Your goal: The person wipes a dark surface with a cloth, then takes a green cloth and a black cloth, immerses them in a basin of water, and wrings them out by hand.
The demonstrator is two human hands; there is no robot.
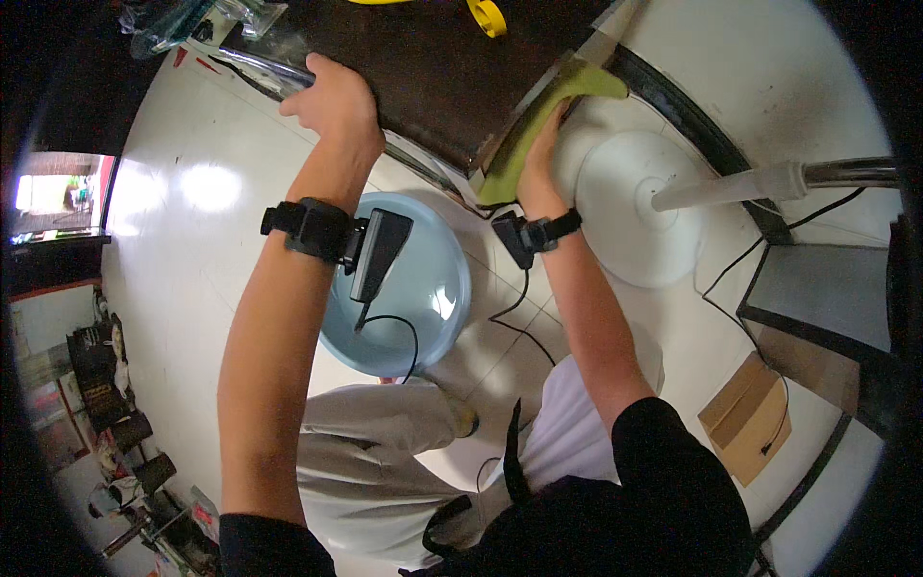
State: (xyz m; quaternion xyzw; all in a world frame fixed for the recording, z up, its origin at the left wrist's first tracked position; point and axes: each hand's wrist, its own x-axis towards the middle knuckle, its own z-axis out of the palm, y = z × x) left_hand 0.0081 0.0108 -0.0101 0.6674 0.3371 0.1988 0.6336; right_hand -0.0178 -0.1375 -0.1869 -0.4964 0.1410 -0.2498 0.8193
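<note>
My right hand (542,162) holds a yellow-green cloth (515,155) against the right side of a dark brown tabletop (433,79), near its front corner. The cloth drapes along that edge and one end sticks out to the right. At the table's front edge is my left hand (339,101), thumb and one finger spread beside a strip with clear plastic film (270,68). Its other fingers are hidden, so its grip is unclear. Each wrist wears a black strap with a cabled device.
Below the table a light blue plastic basin (425,281) stands on the tiled floor. To the right are a round white pedestal base (620,231), black cables and a cardboard piece (750,425). A yellow tape roll (488,18) and clear plastic packaging (252,14) lie on the table.
</note>
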